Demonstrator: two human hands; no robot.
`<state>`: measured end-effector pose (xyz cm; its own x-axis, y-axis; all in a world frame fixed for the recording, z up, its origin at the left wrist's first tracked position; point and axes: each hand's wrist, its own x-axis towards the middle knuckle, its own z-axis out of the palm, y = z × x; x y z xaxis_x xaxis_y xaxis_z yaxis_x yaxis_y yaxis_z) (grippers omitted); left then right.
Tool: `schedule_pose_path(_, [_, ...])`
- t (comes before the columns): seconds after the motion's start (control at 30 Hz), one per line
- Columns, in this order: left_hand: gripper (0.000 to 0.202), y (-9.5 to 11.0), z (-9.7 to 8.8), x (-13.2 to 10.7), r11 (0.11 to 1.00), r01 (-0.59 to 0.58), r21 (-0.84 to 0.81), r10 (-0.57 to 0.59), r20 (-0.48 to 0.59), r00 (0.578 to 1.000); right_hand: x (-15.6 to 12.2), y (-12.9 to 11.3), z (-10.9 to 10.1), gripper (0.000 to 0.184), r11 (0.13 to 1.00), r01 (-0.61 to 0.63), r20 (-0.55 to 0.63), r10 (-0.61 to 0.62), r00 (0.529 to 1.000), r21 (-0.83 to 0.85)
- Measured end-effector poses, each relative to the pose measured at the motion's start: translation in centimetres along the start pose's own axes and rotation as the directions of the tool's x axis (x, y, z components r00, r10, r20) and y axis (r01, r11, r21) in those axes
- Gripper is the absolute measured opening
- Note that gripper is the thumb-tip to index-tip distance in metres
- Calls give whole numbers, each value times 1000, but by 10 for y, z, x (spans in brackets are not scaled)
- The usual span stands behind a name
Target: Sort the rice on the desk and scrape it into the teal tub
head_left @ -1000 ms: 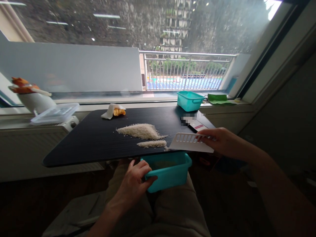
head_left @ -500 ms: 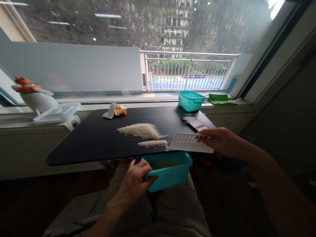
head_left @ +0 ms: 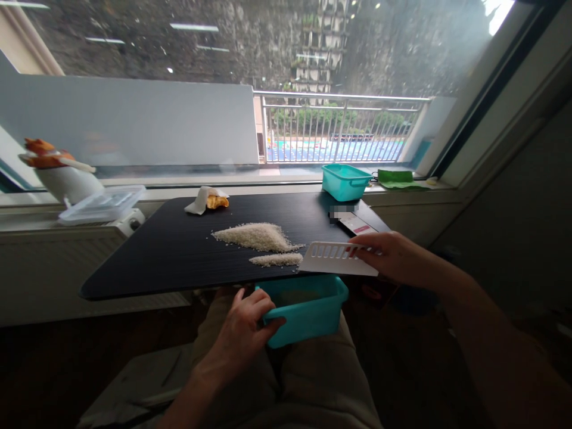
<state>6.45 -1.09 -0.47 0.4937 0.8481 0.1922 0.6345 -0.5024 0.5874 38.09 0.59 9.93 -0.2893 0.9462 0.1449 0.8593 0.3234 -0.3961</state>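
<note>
My left hand [head_left: 248, 319] grips the left end of a teal plastic basket [head_left: 306, 322], held below the table's front edge above my lap. In my right hand [head_left: 386, 253] is a white slotted plastic scraper [head_left: 337, 262], its lower edge down at the front of the tabletop. The scraper's left end touches a narrow strip of rice [head_left: 277, 260]. Just behind that strip lies a larger heap of rice [head_left: 257, 237]. Inside the basket the contents are too dark to make out.
The black table [head_left: 170, 256] also bears a crumpled tissue with something orange [head_left: 217, 202] and a phone-like flat object [head_left: 356, 224]. A second teal basket [head_left: 345, 182] stands at the back right. A clear plastic lid [head_left: 105, 204] and a green cloth [head_left: 395, 179] lie by the window.
My right hand has moved slightly left with the scraper, bringing it against the right end of the rice strip. My left hand and the basket stay where they were.
</note>
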Motion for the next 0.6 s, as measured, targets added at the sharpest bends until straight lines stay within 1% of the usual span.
schedule_pose_path(0.07, [16,0,0,-1,1000,-2,0,2,1,1000,0,1,0,34,1000,-3,6,3,1000,18])
schedule_pose_path(0.23, [15,-1,1,-2,1000,0,0,0,-1,1000,0,8,-1,33,1000,-13,-63,12,998,-27])
schedule_pose_path(0.4, [15,-2,2,0,1000,-3,-3,3,0,1000,-1,9,-1,34,1000,-12,-12,11,1000,-22])
schedule_pose_path(0.6, [16,-1,1,0,1000,-8,2,8,2,1000,7,3,0,32,1000,4,-47,-3,999,23])
